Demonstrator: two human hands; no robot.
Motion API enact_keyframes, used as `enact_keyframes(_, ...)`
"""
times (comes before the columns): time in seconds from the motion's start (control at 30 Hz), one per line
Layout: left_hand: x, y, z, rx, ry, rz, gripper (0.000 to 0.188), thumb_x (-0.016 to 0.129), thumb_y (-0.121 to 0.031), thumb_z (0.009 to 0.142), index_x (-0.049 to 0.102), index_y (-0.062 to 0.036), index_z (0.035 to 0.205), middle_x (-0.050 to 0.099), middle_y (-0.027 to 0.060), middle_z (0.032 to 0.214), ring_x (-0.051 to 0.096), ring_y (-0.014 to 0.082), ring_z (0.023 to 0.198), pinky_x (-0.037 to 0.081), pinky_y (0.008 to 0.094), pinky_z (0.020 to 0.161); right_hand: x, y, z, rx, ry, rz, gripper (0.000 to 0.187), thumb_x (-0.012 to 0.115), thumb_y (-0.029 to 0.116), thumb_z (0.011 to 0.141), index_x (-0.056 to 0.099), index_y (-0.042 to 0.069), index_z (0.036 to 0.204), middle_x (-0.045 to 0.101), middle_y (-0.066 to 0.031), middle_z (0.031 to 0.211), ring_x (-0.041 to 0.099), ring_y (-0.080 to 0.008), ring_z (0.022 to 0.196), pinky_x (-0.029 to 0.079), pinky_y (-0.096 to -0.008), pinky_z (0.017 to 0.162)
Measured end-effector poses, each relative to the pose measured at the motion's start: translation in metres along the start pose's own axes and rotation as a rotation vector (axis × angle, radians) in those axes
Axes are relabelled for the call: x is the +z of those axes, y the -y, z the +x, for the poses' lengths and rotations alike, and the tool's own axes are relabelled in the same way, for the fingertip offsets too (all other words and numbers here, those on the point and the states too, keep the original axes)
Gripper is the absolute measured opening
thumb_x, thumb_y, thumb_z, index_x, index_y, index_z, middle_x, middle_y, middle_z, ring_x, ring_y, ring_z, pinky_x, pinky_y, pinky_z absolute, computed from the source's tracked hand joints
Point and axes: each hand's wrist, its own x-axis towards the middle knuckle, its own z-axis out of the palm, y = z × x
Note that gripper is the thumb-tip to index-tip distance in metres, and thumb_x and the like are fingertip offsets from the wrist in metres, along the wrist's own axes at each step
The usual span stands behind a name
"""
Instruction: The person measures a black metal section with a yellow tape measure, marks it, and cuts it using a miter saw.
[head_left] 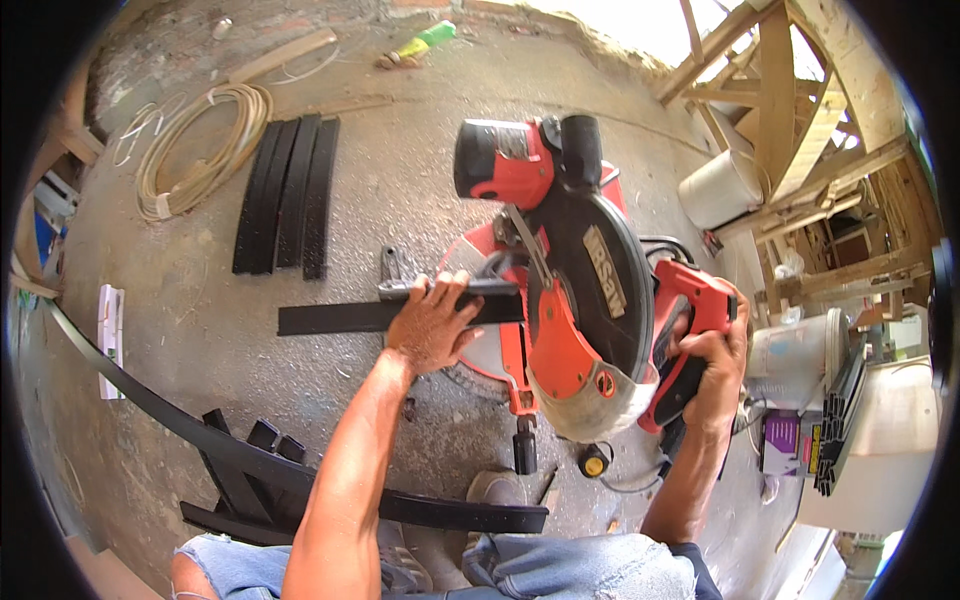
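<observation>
A red and black miter saw (600, 260) stands on the concrete floor in front of me. A flat black profile (335, 318) lies across its base, against the grey fence (465, 288). My left hand (432, 325) presses on the profile, its fingers reaching over the fence and its thumb toward the blade side. My right hand (715, 350) is wrapped round the red and black handle (675, 330) of the saw. The saw head covers the profile's right end, and the blade is mostly hidden by its guard (565, 340).
Several black profiles (290, 195) lie at the far left, beside a coiled hose (205, 150). A long black profile (260, 460) curves past my knees, over black offcuts (270, 438). Buckets (800, 355), a purple box (785, 440) and wooden framing (775, 90) stand at right. A green bottle (425, 40) lies behind.
</observation>
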Motion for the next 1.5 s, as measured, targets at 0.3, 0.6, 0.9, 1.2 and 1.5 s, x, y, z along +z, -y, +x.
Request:
enact_keyframes(0.3,0.004,0.001,-0.002,0.024,-0.053,0.008,0.048,0.065,-0.043,0.091,0.064,-0.0146,0.130,0.051,0.0171,0.140,0.049,0.0315,0.128,0.036,0.0543,0.104,-0.002,0.007,0.010,0.217,0.094,0.342,0.067,0.046,0.055,0.105,0.049,0.003,0.147,0.062,-0.0024,0.076,0.057,-0.0098,0.058,0.051,-0.0246,0.055)
enact_keyframes(0.6,0.009,0.000,-0.011,0.003,-0.090,0.004,0.043,0.065,-0.040,0.092,0.062,-0.0095,0.122,0.048,0.0175,0.144,0.047,0.0307,0.131,0.031,0.0530,0.112,0.010,0.006,0.009,0.104,0.040,0.291,0.065,0.047,0.051,0.106,0.047,0.000,0.146,0.053,-0.0002,0.067,0.047,-0.0070,0.049,0.040,-0.0224,0.044)
enact_keyframes(0.9,0.013,0.000,-0.011,0.008,-0.029,0.028,0.046,0.064,-0.041,0.093,0.062,-0.0129,0.129,0.046,0.0140,0.147,0.042,0.0292,0.135,0.030,0.0536,0.112,0.002,0.005,0.011,0.102,0.069,0.225,0.061,0.048,0.052,0.106,0.051,0.005,0.145,0.051,0.0007,0.070,0.046,-0.0056,0.053,0.040,-0.0207,0.049)
enact_keyframes(1.2,0.015,0.001,-0.010,0.026,-0.028,0.118,0.050,0.064,-0.046,0.092,0.064,-0.0161,0.132,0.047,0.0120,0.145,0.042,0.0289,0.131,0.032,0.0548,0.108,0.007,0.006,0.013,0.100,0.040,0.191,0.062,0.047,0.053,0.106,0.053,0.003,0.143,0.052,0.0009,0.067,0.047,-0.0059,0.051,0.041,-0.0221,0.046)
enact_keyframes(1.5,0.013,0.000,-0.009,0.023,-0.010,0.127,0.045,0.063,-0.044,0.094,0.062,-0.0181,0.131,0.046,0.0116,0.145,0.042,0.0290,0.132,0.032,0.0533,0.108,0.007,0.010,0.011,0.084,0.017,0.164,0.063,0.047,0.054,0.105,0.054,0.003,0.142,0.051,0.0010,0.066,0.047,-0.0059,0.051,0.041,-0.0227,0.046)
